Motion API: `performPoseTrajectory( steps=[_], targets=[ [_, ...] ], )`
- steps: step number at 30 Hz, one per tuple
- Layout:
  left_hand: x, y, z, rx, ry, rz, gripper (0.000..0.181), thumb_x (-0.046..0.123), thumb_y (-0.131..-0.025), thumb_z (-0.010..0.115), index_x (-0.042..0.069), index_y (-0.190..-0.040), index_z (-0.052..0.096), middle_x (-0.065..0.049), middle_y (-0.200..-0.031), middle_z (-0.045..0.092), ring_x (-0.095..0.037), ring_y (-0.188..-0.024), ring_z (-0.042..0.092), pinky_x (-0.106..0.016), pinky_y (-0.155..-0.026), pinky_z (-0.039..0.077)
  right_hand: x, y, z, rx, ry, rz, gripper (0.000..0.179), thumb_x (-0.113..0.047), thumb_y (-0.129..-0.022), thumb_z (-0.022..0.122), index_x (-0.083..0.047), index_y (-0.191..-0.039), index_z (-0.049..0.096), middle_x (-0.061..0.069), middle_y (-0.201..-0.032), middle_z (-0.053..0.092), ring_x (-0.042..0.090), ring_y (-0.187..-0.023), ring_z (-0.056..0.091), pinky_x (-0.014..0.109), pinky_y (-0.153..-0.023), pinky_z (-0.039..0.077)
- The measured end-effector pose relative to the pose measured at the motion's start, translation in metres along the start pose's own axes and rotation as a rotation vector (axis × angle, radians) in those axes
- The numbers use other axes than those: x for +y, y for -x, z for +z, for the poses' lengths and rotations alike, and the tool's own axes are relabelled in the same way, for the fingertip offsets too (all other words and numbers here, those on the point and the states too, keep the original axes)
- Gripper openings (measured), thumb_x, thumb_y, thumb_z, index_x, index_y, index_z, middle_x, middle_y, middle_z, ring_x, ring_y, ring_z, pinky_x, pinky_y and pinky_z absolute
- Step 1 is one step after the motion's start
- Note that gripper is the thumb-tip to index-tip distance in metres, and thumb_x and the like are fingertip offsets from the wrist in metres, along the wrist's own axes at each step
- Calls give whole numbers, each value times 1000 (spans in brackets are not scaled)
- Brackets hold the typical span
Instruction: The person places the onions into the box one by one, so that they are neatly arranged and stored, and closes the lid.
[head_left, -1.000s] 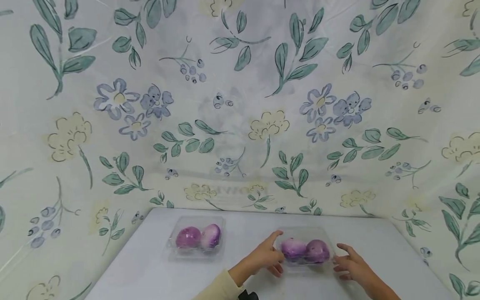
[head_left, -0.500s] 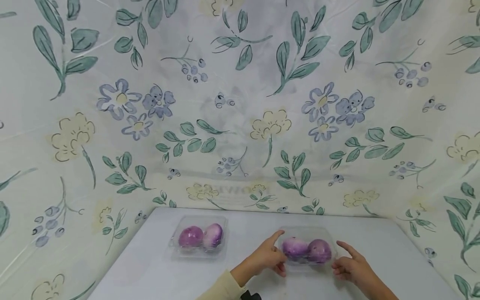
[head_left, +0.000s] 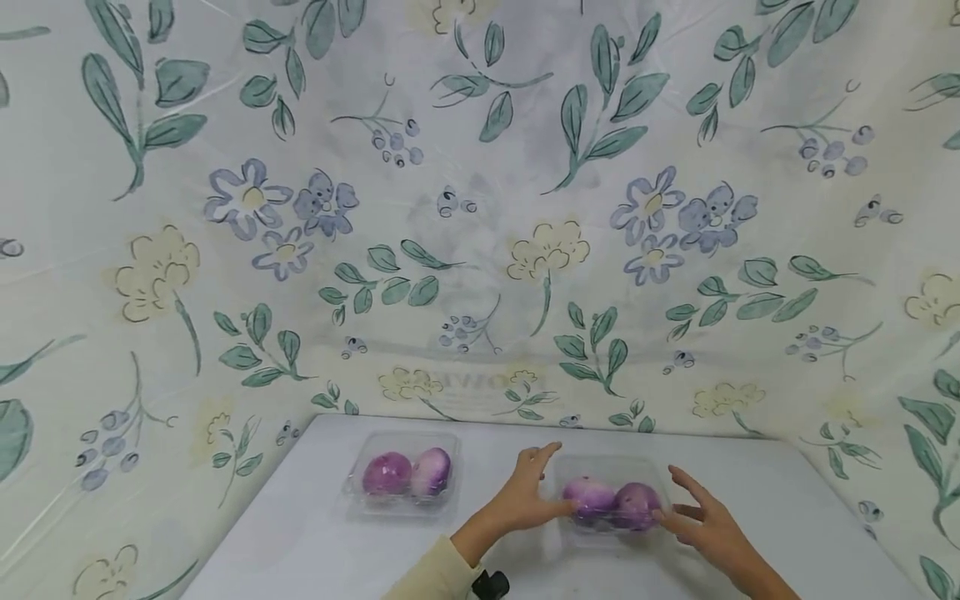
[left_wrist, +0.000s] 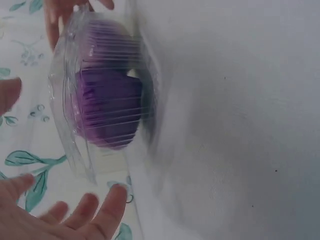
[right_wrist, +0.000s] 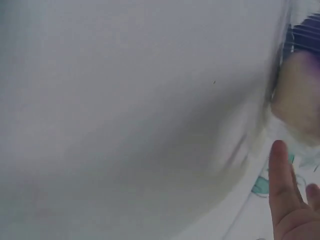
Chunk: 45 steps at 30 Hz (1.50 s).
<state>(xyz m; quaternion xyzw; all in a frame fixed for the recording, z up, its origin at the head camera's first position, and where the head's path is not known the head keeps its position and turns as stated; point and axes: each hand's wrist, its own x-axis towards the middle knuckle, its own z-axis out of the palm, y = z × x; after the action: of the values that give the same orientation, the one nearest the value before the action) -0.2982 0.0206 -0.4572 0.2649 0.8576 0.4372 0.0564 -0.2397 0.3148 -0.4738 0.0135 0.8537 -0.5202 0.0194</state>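
A clear plastic clamshell box (head_left: 607,463) stands closed on the white table, with two purple onions (head_left: 636,505) inside. To its left is my left hand (head_left: 521,493), fingers spread and thumb reaching to the near left corner. On the other side my right hand (head_left: 705,525) has its fingers extended and its thumb by the near right corner. Whether either thumb touches the plastic cannot be told. In the left wrist view, the left fingers (left_wrist: 90,215) are apart from the box lid (left_wrist: 60,112). The right wrist view shows one straight finger (right_wrist: 282,180) beside a blurred box end.
A second clear clamshell box (head_left: 367,446), also with two purple onions (head_left: 387,474), sits on the left of the white table (head_left: 300,533). Behind the table hangs a curtain (head_left: 480,250) printed with leaves and flowers.
Both hands have changed from pointing index fingers to spread fingers, with thumbs moved in toward the near corners of the right box. The box stays in place; the view shifts slightly.
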Motion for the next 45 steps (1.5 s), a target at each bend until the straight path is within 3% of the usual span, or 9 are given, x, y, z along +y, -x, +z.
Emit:
performPoseTrajectory(
  steps=[3,5,8,12,18,25,36,45],
  targets=[
    [-3,-6,-1,-29,-63,78,95,41,-82,79,20,-157,25,-22,-161,18,-42,-144,33,-60,-108,39,-2,-4,5,-29,88,-55,98,-37,-85,76,-15,-159,15,25,-164,6,57,-139,32,63,-102,44],
    [-6,-9,0,-63,-69,79,97,43,-81,79,25,-158,23,-16,-166,11,-40,-149,24,-62,-112,34,-4,-7,10,-31,143,-72,103,-40,-84,77,-15,-160,13,24,-165,5,56,-142,24,68,-107,34],
    [-10,-13,1,-103,-60,55,97,41,-80,81,26,-158,26,-11,-167,10,-36,-151,21,-60,-115,30,-7,-11,17,-29,202,-67,108,-44,-80,79,-16,-160,13,22,-165,7,52,-147,13,70,-110,24],
    [-15,-13,0,-132,-29,18,92,38,-79,83,20,-155,34,-10,-166,16,-35,-151,22,-59,-116,29,-9,-16,26,-29,242,-62,110,-44,-77,82,-11,-159,17,23,-164,6,51,-148,10,72,-111,18],
    [-21,-15,-5,-86,0,4,90,39,-78,83,12,-151,40,-11,-165,19,-36,-150,25,-59,-115,31,-13,-24,38,-8,269,-77,112,-47,-76,82,-6,-158,18,24,-164,9,50,-148,13,69,-113,19],
    [-33,-13,-13,-35,71,5,91,30,-76,87,9,-151,39,-16,-165,18,-40,-139,43,-58,-111,38,-22,-37,55,-1,244,-56,117,-51,-75,81,-1,-157,15,24,-163,13,47,-148,15,66,-115,20],
    [-44,-10,-23,14,125,-22,91,19,-73,86,6,-150,40,-19,-165,16,-47,-139,38,-64,-111,33,-29,-48,79,10,181,-32,119,-48,-72,85,-3,-158,16,26,-162,14,51,-146,17,69,-113,22],
    [-51,-8,-28,39,201,-69,89,12,-72,84,10,-150,41,-15,-166,15,-47,-145,30,-65,-113,29,-37,-51,89,2,163,-50,119,-50,-72,84,-3,-157,15,28,-163,9,52,-147,15,69,-113,21]
  ],
)
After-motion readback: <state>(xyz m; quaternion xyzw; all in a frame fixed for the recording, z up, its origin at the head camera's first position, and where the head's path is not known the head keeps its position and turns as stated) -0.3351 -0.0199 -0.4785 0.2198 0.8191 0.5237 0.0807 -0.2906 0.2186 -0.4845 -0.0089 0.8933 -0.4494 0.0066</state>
